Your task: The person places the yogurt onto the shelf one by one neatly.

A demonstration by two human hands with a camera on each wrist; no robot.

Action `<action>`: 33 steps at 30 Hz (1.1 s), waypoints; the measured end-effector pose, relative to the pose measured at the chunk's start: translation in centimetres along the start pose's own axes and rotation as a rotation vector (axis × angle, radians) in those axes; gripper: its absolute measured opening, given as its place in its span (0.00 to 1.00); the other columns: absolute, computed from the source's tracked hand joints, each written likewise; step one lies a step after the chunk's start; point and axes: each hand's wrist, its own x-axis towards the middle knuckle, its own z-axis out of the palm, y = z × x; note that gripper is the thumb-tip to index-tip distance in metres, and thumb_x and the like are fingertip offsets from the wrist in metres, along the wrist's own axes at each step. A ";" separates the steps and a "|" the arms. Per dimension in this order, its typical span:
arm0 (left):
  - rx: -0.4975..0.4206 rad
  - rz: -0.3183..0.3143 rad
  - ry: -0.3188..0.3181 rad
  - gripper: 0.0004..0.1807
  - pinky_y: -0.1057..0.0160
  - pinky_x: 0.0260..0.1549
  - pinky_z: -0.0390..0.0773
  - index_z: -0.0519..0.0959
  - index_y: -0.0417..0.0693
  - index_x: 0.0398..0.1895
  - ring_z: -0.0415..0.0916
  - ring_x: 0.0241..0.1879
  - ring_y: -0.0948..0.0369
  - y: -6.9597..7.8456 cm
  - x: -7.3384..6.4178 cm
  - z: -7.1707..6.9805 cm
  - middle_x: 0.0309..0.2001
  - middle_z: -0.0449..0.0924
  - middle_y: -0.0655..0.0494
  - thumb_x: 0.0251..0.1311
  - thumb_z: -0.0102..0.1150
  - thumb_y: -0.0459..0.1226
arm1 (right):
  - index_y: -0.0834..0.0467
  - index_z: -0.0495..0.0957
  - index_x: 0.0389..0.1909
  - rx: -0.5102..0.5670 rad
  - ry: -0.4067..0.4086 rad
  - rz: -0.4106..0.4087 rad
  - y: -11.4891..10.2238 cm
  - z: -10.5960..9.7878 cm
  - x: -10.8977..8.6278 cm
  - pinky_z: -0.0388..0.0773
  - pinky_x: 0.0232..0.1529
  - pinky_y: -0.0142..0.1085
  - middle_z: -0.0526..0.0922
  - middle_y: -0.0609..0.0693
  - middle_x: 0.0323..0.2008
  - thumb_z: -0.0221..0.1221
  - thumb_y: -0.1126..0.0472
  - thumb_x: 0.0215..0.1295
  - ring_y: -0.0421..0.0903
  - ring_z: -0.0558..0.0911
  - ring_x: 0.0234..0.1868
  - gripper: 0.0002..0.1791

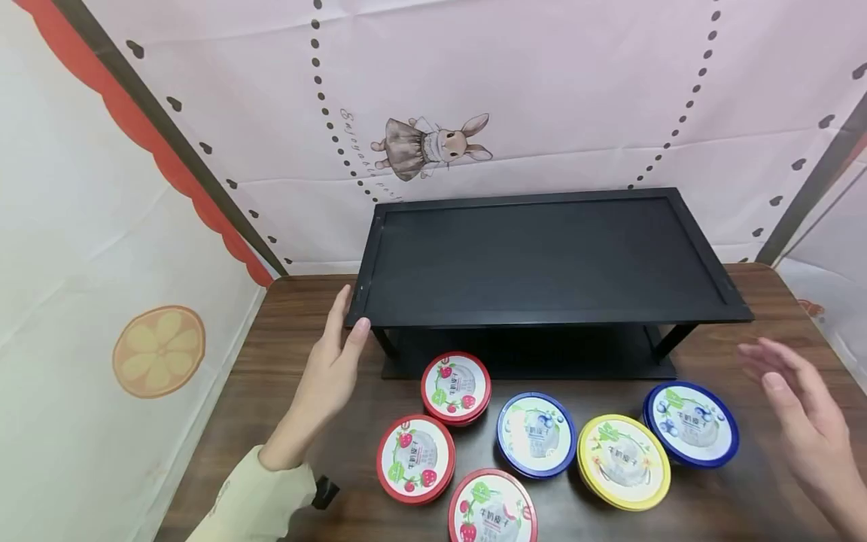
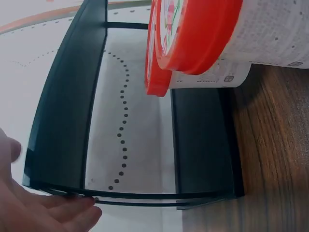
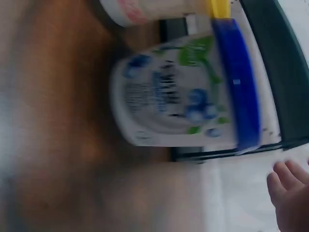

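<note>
A black two-tier shelf [image 1: 542, 260] stands on the wooden table. At its left front corner is my left hand [image 1: 332, 373], thumb by the front edge and fingers fairly straight along the end; the left wrist view shows the fingertips [image 2: 82, 215] right at the top board's end. My right hand [image 1: 809, 421] hovers empty to the right of the shelf, fingers loosely bent. Closest to it is a blue-lidded tub [image 1: 692, 423] with blueberries on its label, also large in the right wrist view. Beside that tub sits a yellow-lidded tub [image 1: 625, 461].
Another blue-lidded tub [image 1: 536, 434] is in front of the shelf. Red-lidded strawberry tubs stand toward the left: one close to the shelf [image 1: 457, 388], one by my left forearm [image 1: 416, 459], one at the front [image 1: 493, 508]. A printed cloth [image 1: 576, 98] hangs behind.
</note>
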 end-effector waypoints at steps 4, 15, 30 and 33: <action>-0.090 -0.030 -0.018 0.35 0.40 0.65 0.54 0.45 0.61 0.79 0.51 0.71 0.53 -0.4 0.7 0.0 0.75 0.52 0.51 0.75 0.40 0.54 | 0.63 0.63 0.70 0.132 -0.081 0.100 2.1 0.0 -1.5 0.63 0.56 0.20 0.73 0.40 0.59 0.36 0.66 0.80 0.31 0.70 0.60 0.22; -0.334 0.002 -0.119 0.31 0.49 0.67 0.52 0.56 0.48 0.77 0.50 0.71 0.58 -2.5 1.5 -0.2 0.73 0.56 0.54 0.76 0.41 0.50 | 0.58 0.43 0.77 0.119 -0.522 0.128 6.2 -0.5 -3.1 0.62 0.52 0.17 0.54 0.27 0.66 0.46 0.88 0.48 0.19 0.58 0.61 0.53; -0.448 0.102 -0.177 0.28 0.62 0.63 0.63 0.55 0.51 0.77 0.54 0.71 0.58 -4.2 2.2 -0.3 0.74 0.55 0.56 0.76 0.42 0.42 | 0.60 0.44 0.75 0.014 -0.450 0.350 5.9 2.0 -4.1 0.64 0.49 0.23 0.59 0.57 0.63 0.71 0.70 0.54 0.22 0.57 0.53 0.55; -0.439 0.110 -0.177 0.29 0.62 0.63 0.63 0.55 0.51 0.77 0.53 0.71 0.58 -4.4 2.3 -0.3 0.74 0.54 0.56 0.76 0.42 0.41 | 0.61 0.47 0.74 -0.004 -0.427 0.328 5.8 2.1 -4.1 0.65 0.40 0.20 0.62 0.45 0.59 0.71 0.70 0.53 0.22 0.60 0.51 0.53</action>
